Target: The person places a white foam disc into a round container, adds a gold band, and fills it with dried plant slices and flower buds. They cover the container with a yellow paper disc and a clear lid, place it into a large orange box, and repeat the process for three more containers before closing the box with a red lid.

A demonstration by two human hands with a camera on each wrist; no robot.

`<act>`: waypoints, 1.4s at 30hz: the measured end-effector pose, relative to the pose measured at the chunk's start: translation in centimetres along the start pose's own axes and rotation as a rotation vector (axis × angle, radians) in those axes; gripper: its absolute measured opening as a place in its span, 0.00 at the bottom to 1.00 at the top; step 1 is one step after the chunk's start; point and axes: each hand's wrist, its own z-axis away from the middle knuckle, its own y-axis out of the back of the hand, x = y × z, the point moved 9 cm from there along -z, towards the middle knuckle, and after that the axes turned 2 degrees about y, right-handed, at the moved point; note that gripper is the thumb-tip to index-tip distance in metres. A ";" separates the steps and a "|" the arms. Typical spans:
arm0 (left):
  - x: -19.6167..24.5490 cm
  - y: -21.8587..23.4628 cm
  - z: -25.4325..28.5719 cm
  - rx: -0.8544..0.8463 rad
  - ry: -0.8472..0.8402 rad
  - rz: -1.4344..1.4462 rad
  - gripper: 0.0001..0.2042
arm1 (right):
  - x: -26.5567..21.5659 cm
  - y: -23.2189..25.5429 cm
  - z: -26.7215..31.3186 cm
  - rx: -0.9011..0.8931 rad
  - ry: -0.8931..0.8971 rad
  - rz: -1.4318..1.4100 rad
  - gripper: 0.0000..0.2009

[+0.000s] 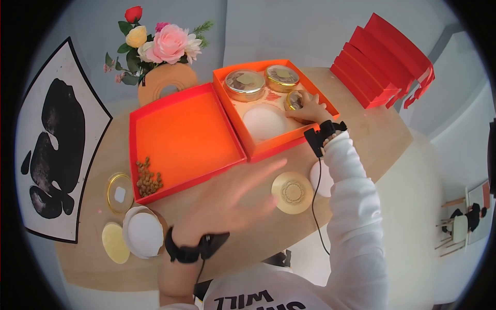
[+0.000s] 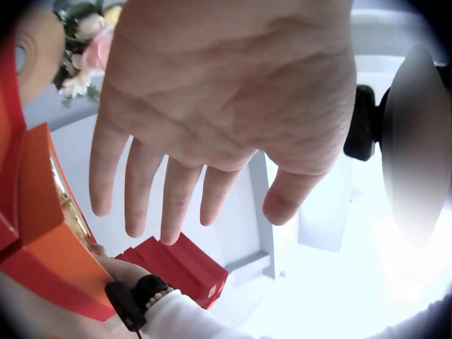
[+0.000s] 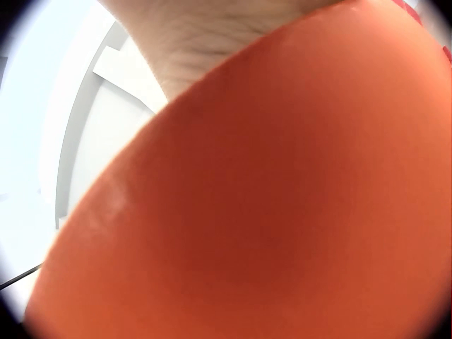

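My right hand [image 1: 312,109] reaches into the orange gift box [image 1: 294,136] and grips a small round gold-rimmed tin [image 1: 294,100] at the insert's right side. Two larger clear-topped tins, one silver-sided [image 1: 245,86] and one gold-sided [image 1: 282,77], sit along the box's far side. Nearer me, the insert has a round white recess [image 1: 264,123]. In the right wrist view the orange box wall [image 3: 268,183] hides my fingers. My left hand [image 1: 227,199] is blurred, held above the table in front of the box lid [image 1: 183,134]; its fingers are spread in the left wrist view, palm bare.
Brown nut-like balls [image 1: 149,182] lie in the lid's near corner. A gold ring lid [image 1: 119,194], white bowl [image 1: 145,235], yellow disc [image 1: 115,243], patterned gold disc [image 1: 292,192] and white disc [image 1: 323,178] lie nearer me. Flowers [image 1: 170,44] and red bags [image 1: 382,62] stand behind.
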 end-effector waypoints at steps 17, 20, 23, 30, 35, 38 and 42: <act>-12.4 -2.8 -18.6 -0.537 0.446 -0.809 0.30 | -0.7 1.6 2.2 0.105 -0.054 -0.040 0.45; -13.4 -3.4 -19.5 -0.529 0.445 -0.780 0.30 | -0.7 1.6 2.2 0.089 -0.066 -0.054 0.46; -14.8 -3.9 -19.8 -0.548 0.463 -0.734 0.29 | -0.6 1.4 2.3 0.054 -0.089 -0.071 0.47; -15.0 -3.9 -19.2 -0.557 0.554 -0.595 0.27 | -1.3 2.0 2.5 -0.068 -0.165 -0.086 0.49; -15.0 -3.9 -19.2 -0.584 0.556 -0.611 0.27 | -0.9 1.9 2.3 0.004 -0.154 -0.058 0.49; -15.1 -3.8 -19.3 -0.567 0.556 -0.623 0.26 | -1.1 2.3 2.5 0.010 -0.149 -0.065 0.48; -15.6 -3.8 -19.6 -0.540 0.562 -0.631 0.26 | -1.0 2.7 2.5 0.044 -0.126 -0.078 0.48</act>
